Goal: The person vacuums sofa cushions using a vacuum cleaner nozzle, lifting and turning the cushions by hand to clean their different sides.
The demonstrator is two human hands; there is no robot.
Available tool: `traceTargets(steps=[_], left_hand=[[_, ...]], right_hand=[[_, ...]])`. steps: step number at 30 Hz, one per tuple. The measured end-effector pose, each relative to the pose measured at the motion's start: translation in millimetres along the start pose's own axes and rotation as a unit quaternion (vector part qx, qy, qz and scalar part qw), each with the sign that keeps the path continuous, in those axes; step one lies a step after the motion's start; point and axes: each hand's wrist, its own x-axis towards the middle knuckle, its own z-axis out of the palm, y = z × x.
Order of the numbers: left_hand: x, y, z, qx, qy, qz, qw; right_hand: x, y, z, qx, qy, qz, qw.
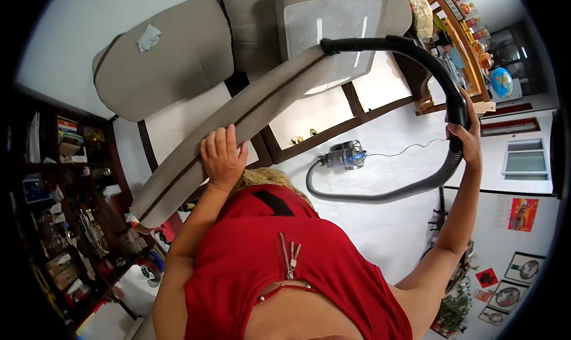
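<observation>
A long grey sofa cushion (270, 111) with a dark zip stands tilted on its edge, running from lower left to upper middle. My left hand (225, 158) lies flat on its edge, fingers stretched out. My right hand (467, 132) is wrapped round the black curved handle (437, 63) of a vacuum cleaner. The nozzle (329, 46) at the handle's far end touches the upper end of the cushion. From my right hand a grey hose (380, 195) loops down to the canister vacuum cleaner (347, 156) on the floor.
Behind the cushion is a sofa frame (315, 111) with pale boards. Grey back cushions (172, 54) lean at the wall, one with a cloth (149, 38) on it. Another cushion (333, 27) shows a pale underside. Cluttered shelves (77, 203) stand left, a wooden rack (461, 36) right.
</observation>
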Motion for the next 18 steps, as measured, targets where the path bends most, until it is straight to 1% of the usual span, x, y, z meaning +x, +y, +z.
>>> traceTargets(steps=[2, 6, 9, 12, 15, 18], left_hand=[[11, -15, 0, 0.024, -0.011, 0.000, 1.000], [41, -48, 9, 0.050, -0.012, 0.013, 0.999], [68, -65, 14, 0.063, 0.000, 0.036, 0.997], [88, -78, 19, 0.085, -0.018, 0.037, 0.996], [99, -90, 28, 0.097, -0.002, 0.049, 0.994], [103, -104, 33, 0.103, -0.030, 0.025, 0.994]], right_hand=[[-1, 13, 15, -0.003, 0.007, -0.022, 1.000], [0, 50, 49, 0.105, 0.019, -0.003, 0.994], [0, 90, 82, 0.210, 0.044, 0.009, 0.977], [2, 129, 115, 0.267, 0.063, 0.014, 0.961], [4, 143, 142, 0.328, 0.067, 0.049, 0.941], [11, 155, 160, 0.365, 0.067, 0.056, 0.927]])
